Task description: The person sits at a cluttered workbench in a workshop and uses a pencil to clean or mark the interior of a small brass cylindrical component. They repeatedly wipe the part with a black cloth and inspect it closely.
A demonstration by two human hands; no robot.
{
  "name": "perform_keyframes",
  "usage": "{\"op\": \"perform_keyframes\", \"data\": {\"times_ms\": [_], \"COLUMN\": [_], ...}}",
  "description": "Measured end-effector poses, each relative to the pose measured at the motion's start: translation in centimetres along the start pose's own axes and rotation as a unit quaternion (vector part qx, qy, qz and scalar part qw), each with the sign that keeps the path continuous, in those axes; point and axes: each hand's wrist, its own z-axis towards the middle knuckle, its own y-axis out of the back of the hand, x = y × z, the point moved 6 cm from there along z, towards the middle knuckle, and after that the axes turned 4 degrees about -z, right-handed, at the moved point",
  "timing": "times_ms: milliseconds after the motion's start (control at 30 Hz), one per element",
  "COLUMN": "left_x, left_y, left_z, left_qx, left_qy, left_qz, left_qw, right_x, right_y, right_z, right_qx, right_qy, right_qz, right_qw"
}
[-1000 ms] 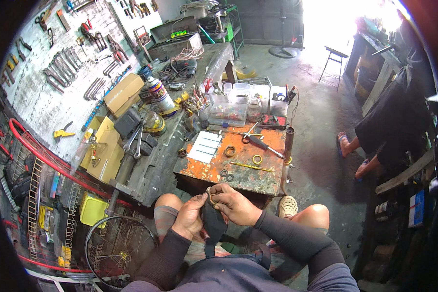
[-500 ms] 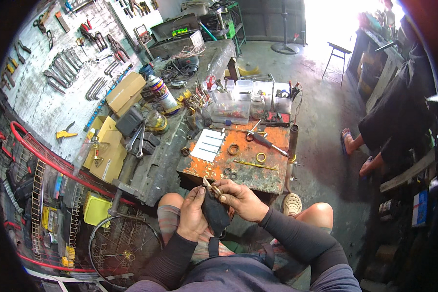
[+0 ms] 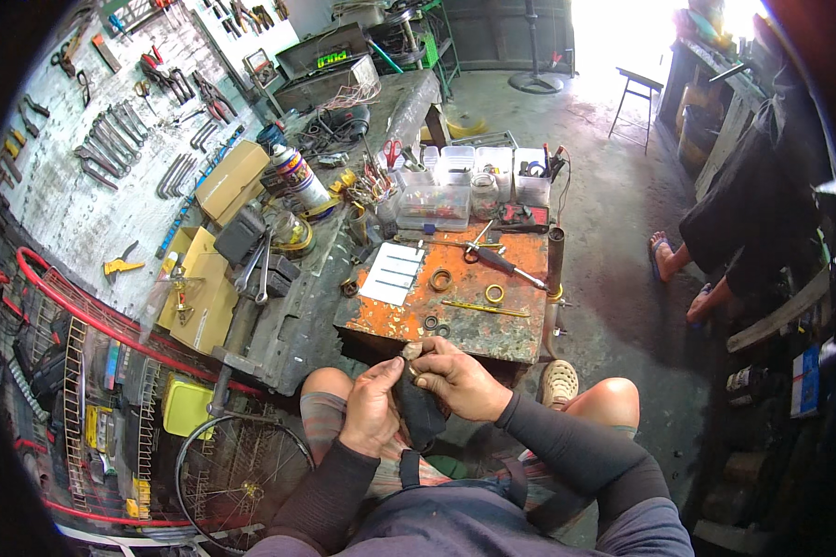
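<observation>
Above my lap, my left hand (image 3: 372,408) is closed around a dark cloth (image 3: 422,418), thumb pressed up near its top. The cloth hangs between both hands. Close against it, my right hand (image 3: 463,382) pinches a small brownish metal part (image 3: 412,352) with bent fingers; most of that part is covered, so its exact kind is hard to see. Just beyond my hands stands an orange, paint-worn bench top (image 3: 395,320). On it lie a bronze-coloured ring (image 3: 440,279), a thinner yellow ring (image 3: 494,293), small dark rings (image 3: 431,322) and a yellow pencil (image 3: 485,308).
A screwdriver (image 3: 511,267), a white sheet (image 3: 392,274) and clear plastic boxes (image 3: 434,206) occupy the bench. To the left are a spray can (image 3: 302,181), cartons (image 3: 200,288) and a wheel (image 3: 241,483). Another person's legs (image 3: 724,218) are at right.
My right fingers have shifted up and closed more over the small part, with less of it showing. The cloth has turned slightly between my hands. My view has moved a little.
</observation>
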Motion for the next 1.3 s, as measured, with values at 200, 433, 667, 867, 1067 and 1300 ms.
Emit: {"op": "perform_keyframes", "data": {"times_ms": [200, 433, 667, 867, 1067, 1300], "left_x": [-0.4, -2.5, -0.9, -0.1, -1.0, -0.8], "left_y": [0.4, 0.7, -0.3, -0.8, -2.3, -1.8], "left_z": [-0.2, -0.2, 0.4, 0.9, 0.6, 0.5], "left_qx": [0.004, -0.047, 0.013, 0.043, 0.011, 0.017], "left_qy": [-0.012, -0.239, -0.265, -0.19, -0.183, -0.162], "left_qz": [0.003, 0.144, 0.262, 0.23, 0.281, 0.288], "left_qw": [1.0, 0.959, 0.928, 0.954, 0.942, 0.944], "right_x": [-0.9, -2.4, 1.4, -0.1, 0.2, 0.6], "right_y": [-0.3, 0.6, 1.2, 1.2, 1.6, 1.5], "right_z": [0.0, 0.4, 0.3, 0.5, -0.1, 0.0], "right_qx": [0.015, -0.045, -0.05, -0.019, -0.05, -0.04], "right_qy": [-0.061, -0.135, 0.019, 0.021, 0.021, 0.037], "right_qz": [0.11, 0.232, -0.016, -0.068, -0.086, -0.123], "right_qw": [0.992, 0.962, 0.998, 0.997, 0.995, 0.991]}}
